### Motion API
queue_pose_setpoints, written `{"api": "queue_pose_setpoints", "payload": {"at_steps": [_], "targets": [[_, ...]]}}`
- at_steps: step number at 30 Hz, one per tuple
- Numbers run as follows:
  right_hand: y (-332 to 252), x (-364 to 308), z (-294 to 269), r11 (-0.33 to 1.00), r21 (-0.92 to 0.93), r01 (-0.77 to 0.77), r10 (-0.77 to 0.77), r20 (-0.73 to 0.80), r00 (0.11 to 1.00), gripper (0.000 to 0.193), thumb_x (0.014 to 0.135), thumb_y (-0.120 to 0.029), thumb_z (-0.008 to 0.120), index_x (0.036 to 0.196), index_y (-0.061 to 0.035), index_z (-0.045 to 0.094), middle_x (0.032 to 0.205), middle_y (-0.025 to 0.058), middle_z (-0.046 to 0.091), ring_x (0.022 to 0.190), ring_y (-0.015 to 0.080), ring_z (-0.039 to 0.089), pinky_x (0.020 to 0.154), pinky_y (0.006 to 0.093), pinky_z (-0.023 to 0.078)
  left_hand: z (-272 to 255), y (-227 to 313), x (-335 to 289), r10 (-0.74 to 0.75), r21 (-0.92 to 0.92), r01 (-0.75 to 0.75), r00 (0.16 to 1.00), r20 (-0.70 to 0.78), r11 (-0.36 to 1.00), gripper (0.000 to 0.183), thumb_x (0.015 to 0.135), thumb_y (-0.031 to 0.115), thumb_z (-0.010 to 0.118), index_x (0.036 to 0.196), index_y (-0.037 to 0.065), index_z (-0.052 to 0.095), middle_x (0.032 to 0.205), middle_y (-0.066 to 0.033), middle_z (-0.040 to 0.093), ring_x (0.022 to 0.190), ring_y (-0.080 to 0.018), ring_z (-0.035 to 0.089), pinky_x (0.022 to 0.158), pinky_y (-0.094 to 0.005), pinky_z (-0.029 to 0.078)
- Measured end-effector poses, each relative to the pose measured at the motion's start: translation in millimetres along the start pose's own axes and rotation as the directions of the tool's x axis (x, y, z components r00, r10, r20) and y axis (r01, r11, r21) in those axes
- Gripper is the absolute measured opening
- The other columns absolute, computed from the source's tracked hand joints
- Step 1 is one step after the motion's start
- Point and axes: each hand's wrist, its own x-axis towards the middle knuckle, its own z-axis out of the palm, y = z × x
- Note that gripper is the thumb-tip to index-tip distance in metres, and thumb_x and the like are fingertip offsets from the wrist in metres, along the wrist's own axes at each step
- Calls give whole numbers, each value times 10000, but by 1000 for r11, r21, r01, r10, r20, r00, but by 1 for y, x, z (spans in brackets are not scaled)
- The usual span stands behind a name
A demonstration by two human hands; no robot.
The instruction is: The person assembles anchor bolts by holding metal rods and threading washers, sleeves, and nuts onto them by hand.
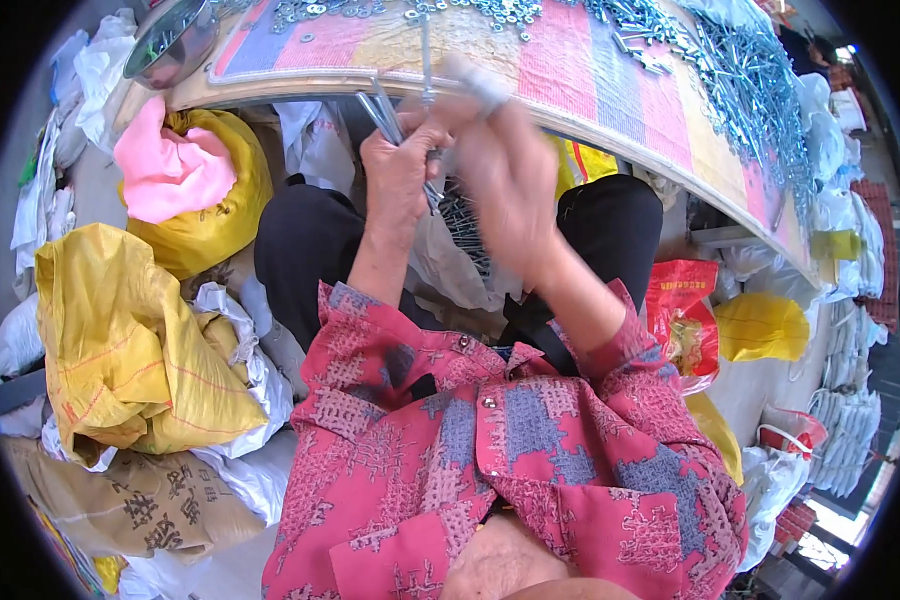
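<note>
My left hand (398,172) is closed around several long silvery metal bolts (383,117), which stick out above and below the fist. Beside it, my right hand (513,170) is smeared by motion, so whether it holds anything does not show. A thin upright metal rod (427,50) rises just above my hands, in front of the table edge. Below them, between my knees, lies a pile of bolts (462,228) in a whitish plastic bag (440,262). Small washers (485,12) are spread along the far part of the striped cloth-covered table (560,70).
Many loose bolts (745,95) are heaped at the table's right. A metal bowl (173,45) stands at the upper left. Yellow sacks (140,340), one topped by a pink cloth (170,165), sit on my left. To my right are a red bag (682,310) and a yellow bag (763,328).
</note>
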Motion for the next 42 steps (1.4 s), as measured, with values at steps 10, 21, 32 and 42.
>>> {"api": "queue_pose_setpoints", "payload": {"at_steps": [10, 21, 32, 42], "targets": [[-7, -4, 15, 927, 93, -363, 355, 92, 930, 270, 846, -88, 604, 1065, 46, 520, 1070, 259, 578, 950, 356, 622, 803, 412, 492, 0, 4, 1, -214, -23, 216, 975, 61, 976, 83, 833, 83, 696, 884, 36, 650, 714, -16, 611, 538, -64, 505, 436, -210, 360], [34, -10, 11, 855, 337, -395, 459, -134, 878, 324, 890, -94, 623, 1155, 63, 524, 886, 121, 687, 695, 122, 621, 627, 264, 503, -14, 15, -12, -163, -55, 168, 982, 94, 984, 87, 793, 40, 684, 865, -5, 669, 662, -31, 625, 512, -44, 484, 423, -184, 333], [79, -61, -18, 787, -375, -491, 589, 216, 779, 264, 870, -225, 592, 873, 36, 627, 902, 234, 640, 892, 422, 606, 725, 437, 482, -26, 20, -14, -346, 559, 166, 909, 233, 812, 203, 867, 202, 670, 870, 0, 687, 732, -2, 628, 524, -37, 449, 466, -203, 339], [73, -43, -35, 582, 389, -714, 646, 311, 697, 287, 941, -189, 546, 755, 29, 563, 574, 14, 509, 456, 75, 477, 428, 259, 391, 14, -2, -28, -502, 190, 494, 639, 582, 849, 286, 970, 259, 554, 1055, -6, 614, 834, -89, 658, 559, -53, 475, 468, -184, 349]]}}
